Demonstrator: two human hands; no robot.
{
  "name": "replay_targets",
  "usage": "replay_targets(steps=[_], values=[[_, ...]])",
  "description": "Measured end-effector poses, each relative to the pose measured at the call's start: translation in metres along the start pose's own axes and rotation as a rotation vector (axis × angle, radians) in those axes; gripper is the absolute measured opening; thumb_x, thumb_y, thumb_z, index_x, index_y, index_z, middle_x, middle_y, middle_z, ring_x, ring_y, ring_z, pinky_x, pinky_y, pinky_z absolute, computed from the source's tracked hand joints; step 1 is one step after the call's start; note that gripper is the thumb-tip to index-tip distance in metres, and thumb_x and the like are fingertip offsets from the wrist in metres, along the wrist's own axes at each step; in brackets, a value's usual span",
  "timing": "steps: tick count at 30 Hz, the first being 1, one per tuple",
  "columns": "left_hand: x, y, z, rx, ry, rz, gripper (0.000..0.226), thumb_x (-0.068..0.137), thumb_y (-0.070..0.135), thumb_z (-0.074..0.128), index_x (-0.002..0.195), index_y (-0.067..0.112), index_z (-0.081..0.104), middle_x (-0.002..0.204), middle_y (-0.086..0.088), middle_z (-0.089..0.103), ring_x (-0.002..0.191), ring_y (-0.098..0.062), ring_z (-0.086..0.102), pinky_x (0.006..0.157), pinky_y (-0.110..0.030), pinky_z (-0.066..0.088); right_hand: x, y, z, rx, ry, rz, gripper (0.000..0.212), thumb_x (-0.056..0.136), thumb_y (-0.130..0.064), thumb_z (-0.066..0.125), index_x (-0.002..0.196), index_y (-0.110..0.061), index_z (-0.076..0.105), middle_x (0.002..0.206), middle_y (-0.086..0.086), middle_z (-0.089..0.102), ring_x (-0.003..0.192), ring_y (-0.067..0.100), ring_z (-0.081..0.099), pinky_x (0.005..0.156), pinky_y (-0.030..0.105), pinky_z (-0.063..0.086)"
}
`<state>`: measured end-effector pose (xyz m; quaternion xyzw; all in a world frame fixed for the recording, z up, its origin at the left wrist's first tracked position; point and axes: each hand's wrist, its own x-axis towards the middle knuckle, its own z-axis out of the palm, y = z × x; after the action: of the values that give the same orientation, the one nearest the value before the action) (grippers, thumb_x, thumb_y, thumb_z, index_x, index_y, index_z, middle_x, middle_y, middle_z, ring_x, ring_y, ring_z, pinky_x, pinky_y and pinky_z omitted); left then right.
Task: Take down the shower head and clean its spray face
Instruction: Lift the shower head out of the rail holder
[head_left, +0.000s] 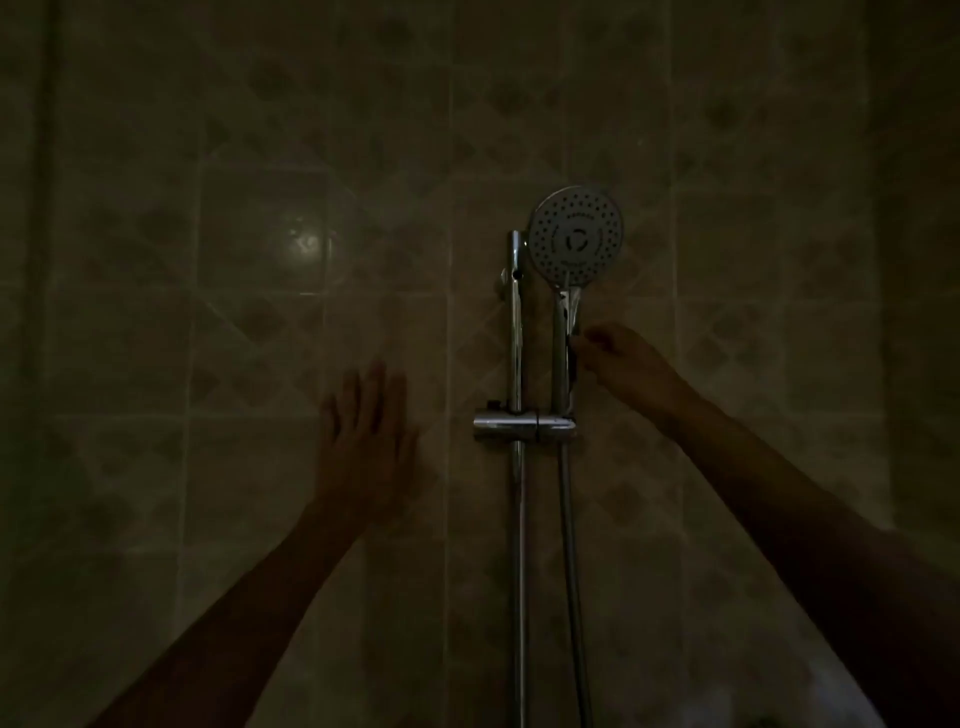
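Observation:
A round chrome shower head (574, 236) sits upright in its holder (524, 424) on a vertical chrome rail (515, 332), its dotted spray face turned toward me. Its handle (562, 353) runs down into the holder, and a hose (571, 561) hangs below. My right hand (623, 364) is at the right side of the handle, its fingertips touching or just short of it; the dim light hides any grip. To the left of the rail, my left hand (366, 441) is raised, flat and empty, with fingers spread in front of the tiles.
A tiled wall (260, 260) with a diamond pattern fills the view in very dim light. A faint light reflection (306, 241) shows on a tile left of the rail. Something pale (810, 696) shows at the bottom right edge.

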<state>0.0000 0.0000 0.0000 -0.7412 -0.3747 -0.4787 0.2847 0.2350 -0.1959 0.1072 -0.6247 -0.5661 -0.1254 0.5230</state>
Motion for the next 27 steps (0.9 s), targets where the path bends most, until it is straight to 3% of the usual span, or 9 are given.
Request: replay_targets(steps=[3, 7, 13, 16, 19, 23, 27], values=[[-0.004, 0.000, 0.007, -0.008, 0.073, -0.012, 0.065, 0.098, 0.048, 0.027, 0.155, 0.021, 0.009, 0.163, -0.006, -0.001, 0.150, -0.031, -0.003, 0.119, -0.055, 0.005, 0.002, 0.000, 0.013, 0.250, -0.020, -0.057, 0.037, 0.095, -0.044, 0.047, 0.111, -0.014, 0.061, 0.096, -0.003, 0.067, 0.086, 0.006, 0.064, 0.079, 0.028, 0.050], [-0.005, 0.001, 0.016, 0.027, 0.136, -0.042, 0.065, 0.098, 0.046, 0.030, 0.155, 0.024, 0.008, 0.164, -0.003, 0.001, 0.151, -0.026, -0.002, 0.120, -0.051, 0.005, -0.003, 0.005, 0.030, 0.455, 0.001, -0.136, 0.023, 0.101, -0.031, 0.041, 0.102, -0.017, 0.059, 0.083, -0.010, 0.063, 0.071, -0.007, 0.060, 0.067, 0.013, 0.047], [-0.004, 0.001, 0.020, 0.067, 0.160, -0.049, 0.063, 0.098, 0.045, 0.029, 0.155, 0.023, 0.012, 0.163, -0.003, 0.006, 0.151, -0.026, 0.002, 0.120, -0.051, 0.008, 0.000, 0.008, 0.044, 0.589, 0.038, -0.111, 0.027, 0.102, -0.032, 0.038, 0.090, -0.015, 0.056, 0.080, 0.008, 0.060, 0.071, 0.018, 0.057, 0.064, 0.031, 0.049], [-0.005, 0.000, 0.021, 0.055, 0.146, -0.047, 0.063, 0.098, 0.045, 0.027, 0.155, 0.023, 0.012, 0.163, -0.003, 0.005, 0.151, -0.026, 0.002, 0.120, -0.051, 0.009, 0.003, 0.004, 0.046, 0.701, 0.024, -0.072, 0.026, 0.101, -0.028, 0.042, 0.084, -0.013, 0.055, 0.072, 0.007, 0.059, 0.062, 0.021, 0.056, 0.060, 0.033, 0.050], [-0.004, 0.000, 0.019, 0.056, 0.126, -0.041, 0.063, 0.098, 0.045, 0.028, 0.154, 0.022, 0.013, 0.163, -0.004, 0.005, 0.151, -0.027, 0.001, 0.120, -0.052, 0.009, 0.007, 0.004, 0.044, 0.658, 0.026, -0.071, 0.023, 0.100, -0.029, 0.043, 0.093, -0.010, 0.056, 0.076, 0.008, 0.062, 0.065, 0.022, 0.058, 0.063, 0.038, 0.051], [-0.004, 0.000, 0.018, 0.045, 0.131, -0.025, 0.063, 0.098, 0.044, 0.031, 0.154, 0.020, 0.016, 0.163, -0.005, 0.007, 0.150, -0.029, 0.004, 0.119, -0.053, 0.009, 0.012, -0.004, 0.035, 0.588, 0.073, -0.058, 0.022, 0.101, -0.027, 0.043, 0.092, -0.010, 0.054, 0.071, 0.005, 0.059, 0.057, 0.015, 0.056, 0.052, 0.027, 0.045], [-0.005, 0.000, 0.017, 0.035, 0.116, -0.011, 0.063, 0.098, 0.042, 0.032, 0.154, 0.019, 0.015, 0.163, -0.007, 0.005, 0.150, -0.029, 0.002, 0.119, -0.054, 0.008, 0.022, -0.017, 0.019, 0.669, 0.108, 0.008, 0.021, 0.101, -0.028, 0.041, 0.100, -0.013, 0.056, 0.075, 0.006, 0.062, 0.065, 0.016, 0.062, 0.061, 0.030, 0.054]])
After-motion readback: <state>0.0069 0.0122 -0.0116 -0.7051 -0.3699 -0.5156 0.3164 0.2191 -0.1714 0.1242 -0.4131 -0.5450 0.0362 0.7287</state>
